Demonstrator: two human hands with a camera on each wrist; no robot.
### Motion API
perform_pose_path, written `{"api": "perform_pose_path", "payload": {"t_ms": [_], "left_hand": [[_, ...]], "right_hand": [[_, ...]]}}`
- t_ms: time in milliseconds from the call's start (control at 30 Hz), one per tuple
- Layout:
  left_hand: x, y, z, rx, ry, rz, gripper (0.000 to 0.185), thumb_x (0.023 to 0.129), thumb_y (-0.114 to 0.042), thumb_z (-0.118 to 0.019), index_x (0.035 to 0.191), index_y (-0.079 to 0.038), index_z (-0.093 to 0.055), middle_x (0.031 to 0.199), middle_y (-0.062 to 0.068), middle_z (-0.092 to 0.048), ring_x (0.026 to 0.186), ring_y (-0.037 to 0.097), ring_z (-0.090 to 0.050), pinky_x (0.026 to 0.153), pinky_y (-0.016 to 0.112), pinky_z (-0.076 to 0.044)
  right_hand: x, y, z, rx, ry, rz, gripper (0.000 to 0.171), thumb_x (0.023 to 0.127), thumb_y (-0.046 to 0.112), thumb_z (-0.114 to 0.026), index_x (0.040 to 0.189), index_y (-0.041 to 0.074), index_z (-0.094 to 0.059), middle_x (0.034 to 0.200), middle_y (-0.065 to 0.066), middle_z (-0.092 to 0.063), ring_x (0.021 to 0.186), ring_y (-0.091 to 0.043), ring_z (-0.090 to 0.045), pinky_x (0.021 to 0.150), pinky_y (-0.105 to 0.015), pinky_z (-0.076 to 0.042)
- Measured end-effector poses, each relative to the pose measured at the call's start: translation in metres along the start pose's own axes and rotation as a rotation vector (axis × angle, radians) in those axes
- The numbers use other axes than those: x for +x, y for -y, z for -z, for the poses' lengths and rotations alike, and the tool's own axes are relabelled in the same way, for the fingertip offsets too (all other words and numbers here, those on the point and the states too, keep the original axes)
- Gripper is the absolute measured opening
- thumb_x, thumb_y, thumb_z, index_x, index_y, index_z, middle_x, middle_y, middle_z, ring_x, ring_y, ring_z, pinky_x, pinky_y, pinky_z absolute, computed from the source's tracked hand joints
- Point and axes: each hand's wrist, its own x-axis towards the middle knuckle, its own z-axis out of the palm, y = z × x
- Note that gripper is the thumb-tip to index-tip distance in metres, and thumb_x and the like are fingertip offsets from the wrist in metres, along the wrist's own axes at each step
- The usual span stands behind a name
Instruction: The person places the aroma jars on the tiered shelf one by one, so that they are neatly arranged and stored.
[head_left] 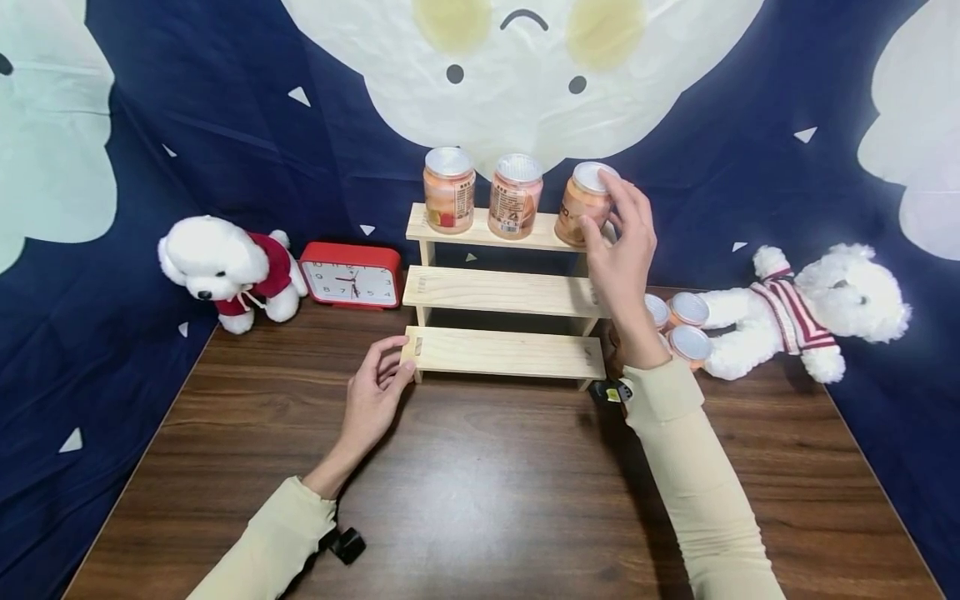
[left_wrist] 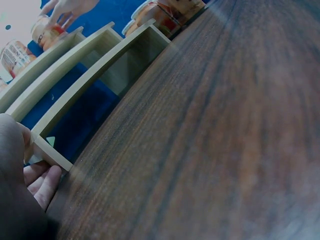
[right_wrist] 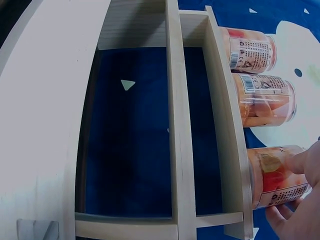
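A three-step wooden rack point(head_left: 502, 292) stands on the table. My left hand point(head_left: 377, 392) grips the left end of its lowest step; in the left wrist view the fingertips point(left_wrist: 47, 185) lie beside that end's leg. On the top step stand three canned-fruit jars with silvery lids: a left jar point(head_left: 449, 196), a middle jar point(head_left: 515, 200) and a right jar point(head_left: 577, 208). My right hand point(head_left: 622, 250) holds the right jar between thumb and fingers, at the step's right end. In the right wrist view this jar point(right_wrist: 275, 175) appears upright on the step, its label partly covered by the hand.
Several more jars point(head_left: 688, 343) stand on the table right of the rack, partly behind the right forearm. A white plush dog point(head_left: 225, 267) and a red clock point(head_left: 351, 275) are at left. Another plush toy point(head_left: 795, 312) lies at right. A dark blue patterned cloth point(head_left: 247, 108) hangs behind.
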Motion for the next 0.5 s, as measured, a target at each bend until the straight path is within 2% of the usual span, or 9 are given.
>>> {"api": "perform_pose_path", "payload": {"t_ms": [167, 333, 500], "left_hand": [[0.0003, 0.0000, -0.0006, -0.003, 0.001, -0.004, 0.040, 0.107, -0.004, -0.072, 0.147, -0.007, -0.065, 0.129, 0.024, -0.077, 0.108, -0.001, -0.071, 0.093, 0.014, -0.060], [0.0003, 0.0001, -0.0010, -0.014, 0.006, -0.017, 0.040, 0.107, 0.000, -0.071, 0.146, -0.006, -0.065, 0.130, 0.025, -0.077, 0.106, -0.008, -0.068, 0.093, 0.012, -0.059], [-0.0001, 0.0005, -0.0010, -0.001, 0.002, -0.049, 0.040, 0.107, -0.004, -0.072, 0.146, -0.005, -0.065, 0.129, 0.026, -0.077, 0.107, -0.002, -0.071, 0.091, 0.012, -0.059]], "right_hand": [[-0.0005, -0.0007, -0.0004, 0.000, 0.003, 0.015, 0.052, 0.100, -0.003, -0.079, 0.150, 0.010, -0.070, 0.153, -0.017, -0.060, 0.138, -0.022, -0.060, 0.113, -0.035, -0.058], [-0.0010, -0.0008, 0.0015, -0.019, 0.021, -0.002, 0.058, 0.100, -0.003, -0.079, 0.154, 0.013, -0.067, 0.156, -0.016, -0.059, 0.141, -0.020, -0.058, 0.113, -0.036, -0.057], [-0.0005, 0.0002, 0.0063, -0.040, 0.031, -0.021, 0.066, 0.099, -0.002, -0.079, 0.160, 0.018, -0.062, 0.158, -0.012, -0.059, 0.142, -0.019, -0.058, 0.114, -0.041, -0.057]]}}
